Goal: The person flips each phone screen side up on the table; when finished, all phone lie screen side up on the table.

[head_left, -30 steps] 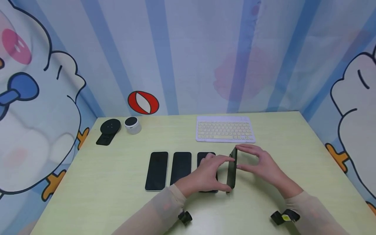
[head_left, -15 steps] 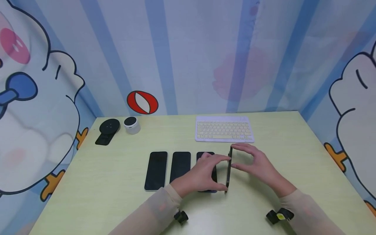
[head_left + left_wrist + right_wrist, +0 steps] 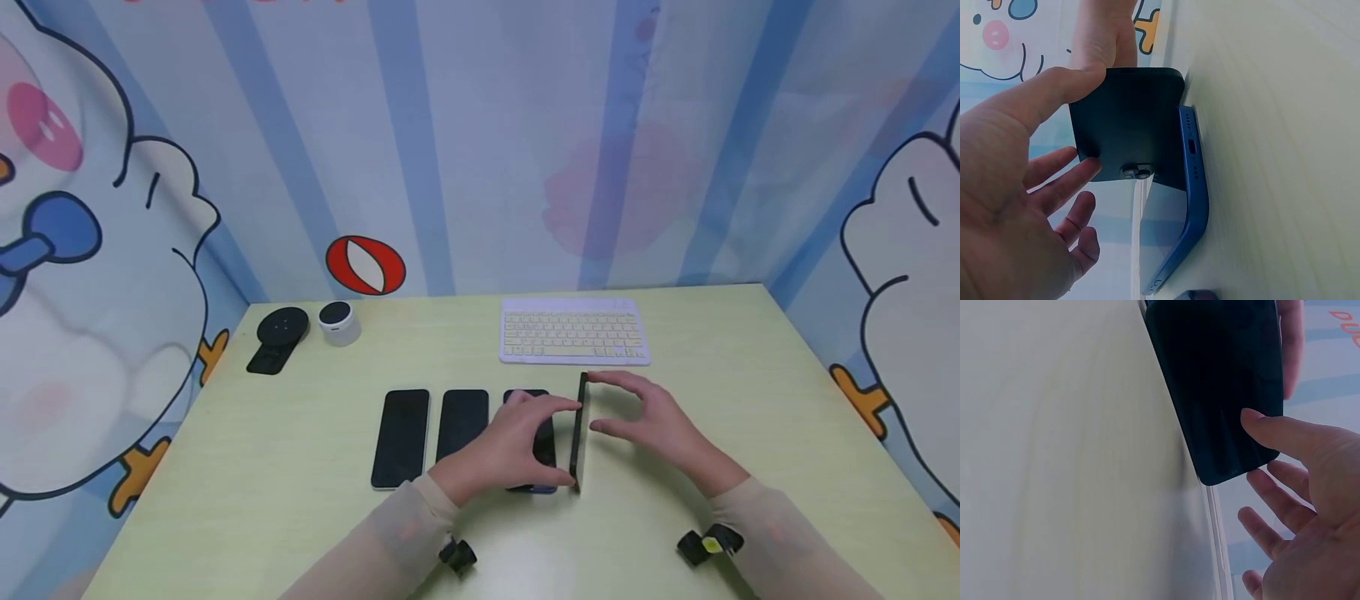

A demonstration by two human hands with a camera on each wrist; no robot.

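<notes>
A dark smartphone is held upright on its long edge, seen nearly edge-on in the head view. My left hand grips it from the left, thumb at the near end and fingers toward the far end. From the right, my right hand holds it too; in the right wrist view its thumb lies on the dark face. The phone's back, with a camera bump, faces the left wrist camera. Just left of it lies a blue-edged phone, partly hidden by my left hand in the head view.
Two more black-screened phones lie flat in a row, one far left and one in the middle. Behind are a lilac keyboard, a small white cylinder and a black round-topped stand. A patterned curtain borders the table.
Both hands have shifted slightly left with the phone. It has turned from showing a broad dark side to standing nearly edge-on. The flat phones stay put.
</notes>
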